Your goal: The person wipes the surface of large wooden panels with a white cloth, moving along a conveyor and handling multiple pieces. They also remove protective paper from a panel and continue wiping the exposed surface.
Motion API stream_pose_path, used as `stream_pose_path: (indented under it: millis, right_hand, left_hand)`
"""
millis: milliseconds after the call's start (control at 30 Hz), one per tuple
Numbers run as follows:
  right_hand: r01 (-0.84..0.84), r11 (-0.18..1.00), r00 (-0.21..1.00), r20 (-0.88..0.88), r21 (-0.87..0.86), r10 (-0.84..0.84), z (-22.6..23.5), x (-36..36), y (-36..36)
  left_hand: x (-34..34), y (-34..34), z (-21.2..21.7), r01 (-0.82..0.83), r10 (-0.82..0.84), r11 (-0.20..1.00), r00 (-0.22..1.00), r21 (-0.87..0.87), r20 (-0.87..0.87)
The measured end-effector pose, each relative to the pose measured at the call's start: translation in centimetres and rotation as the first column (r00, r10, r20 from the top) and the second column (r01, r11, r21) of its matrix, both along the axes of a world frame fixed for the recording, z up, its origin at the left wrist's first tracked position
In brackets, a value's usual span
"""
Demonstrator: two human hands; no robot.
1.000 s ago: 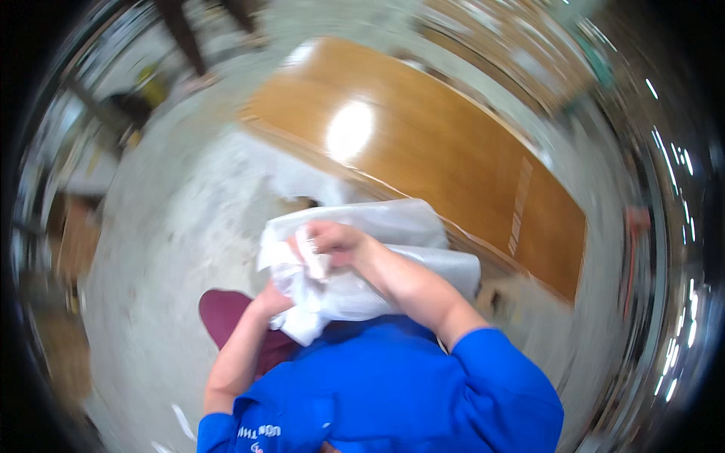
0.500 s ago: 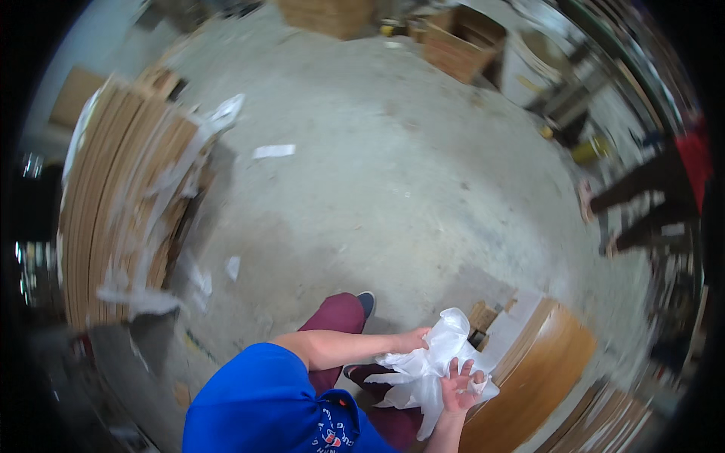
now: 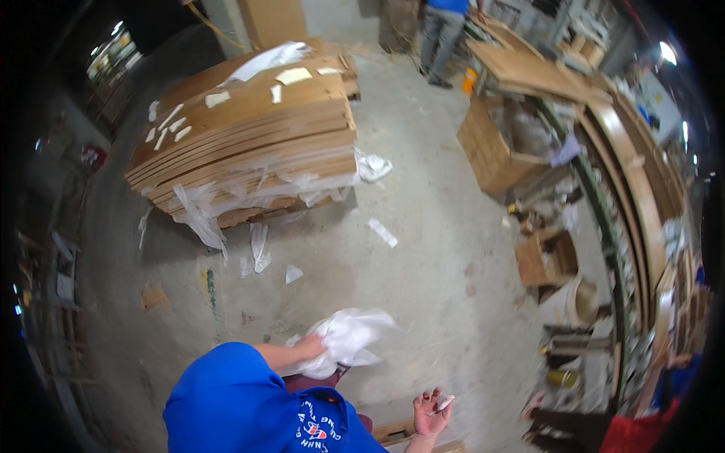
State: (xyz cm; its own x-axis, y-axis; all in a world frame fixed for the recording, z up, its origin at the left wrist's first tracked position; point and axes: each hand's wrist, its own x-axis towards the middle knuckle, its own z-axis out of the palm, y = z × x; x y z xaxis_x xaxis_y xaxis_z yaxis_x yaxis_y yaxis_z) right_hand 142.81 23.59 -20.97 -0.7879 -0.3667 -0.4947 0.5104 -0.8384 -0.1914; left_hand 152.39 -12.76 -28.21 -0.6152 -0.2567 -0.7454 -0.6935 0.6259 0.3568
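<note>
My left hand (image 3: 310,348) is closed around a bunched sheet of thin white plastic wrap (image 3: 349,332), which billows out ahead of my legs and is blurred by motion. My right hand (image 3: 429,415) is raised at the lower middle, palm up, with its fingers apart and slightly curled. Something small and white wraps one of its fingers; whether it is a bandage I cannot tell. Below that hand, part of a wooden panel stack (image 3: 396,432) shows at the lower edge.
A tall stack of wooden panels (image 3: 249,177) with torn wrap stands at the far left. Along the right are cardboard boxes (image 3: 491,147), a white bucket (image 3: 572,302) and a long bench. A person in blue (image 3: 445,30) stands far off; another in red (image 3: 634,432) is at lower right.
My view has turned left, toward the large panel stack. The plastic wrap has moved away from the nearby panels in my left hand, and my right hand is now apart from it.
</note>
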Motion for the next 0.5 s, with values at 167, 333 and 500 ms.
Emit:
stream_pose_path:
  millis: [167, 333, 500]
  right_hand:
    - [-0.027, 0.999, 0.996, -0.081, 0.032, 0.029, 4.2, -9.2, -1.7]
    - [-0.006, 0.996, 0.991, -0.132, 0.088, 0.017, 6.3, -16.7, 1.1]
    - [0.015, 0.995, 0.983, -0.184, 0.094, 0.002, 6.8, -26.7, 4.1]
  left_hand:
    - [1.2, -1.8, 2.2, 0.144, -0.195, 0.943, 0.97, 0.3, 0.146]
    - [-7.4, -4.6, 3.6, 0.405, -0.417, 0.865, 0.909, 0.296, -0.025]
    - [-17.4, -7.2, 7.1, 0.24, -0.24, 0.97, 0.971, 0.038, 0.004]
